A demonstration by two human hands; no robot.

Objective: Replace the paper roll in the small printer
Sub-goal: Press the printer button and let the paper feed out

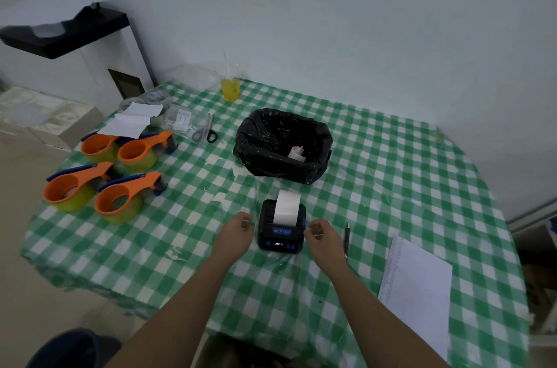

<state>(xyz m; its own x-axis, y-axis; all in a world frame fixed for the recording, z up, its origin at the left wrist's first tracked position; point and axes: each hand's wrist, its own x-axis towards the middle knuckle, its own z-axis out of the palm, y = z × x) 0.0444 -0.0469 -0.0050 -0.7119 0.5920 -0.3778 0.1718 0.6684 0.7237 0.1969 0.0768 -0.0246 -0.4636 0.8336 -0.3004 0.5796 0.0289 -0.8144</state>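
A small black printer (280,235) with blue buttons and a lit display stands on the green checked tablecloth (376,187). A strip of white paper (286,206) comes out of its top and curls away from me. My left hand (236,233) hovers just left of the printer, fingers loosely curled, holding nothing. At the printer's right side is my right hand (324,239), fingertips close to the blue side tab, with nothing in it that I can see. A bin lined with a black bag (283,146) stands behind the printer, with a white used roll core (297,152) inside.
Several orange tape dispensers (120,174) lie at the left. Scissors (208,132), plastic bags and white paper lie at the back left, a yellow cup (230,89) by the wall. A pen (346,238) and a paper sheet (419,286) lie at the right.
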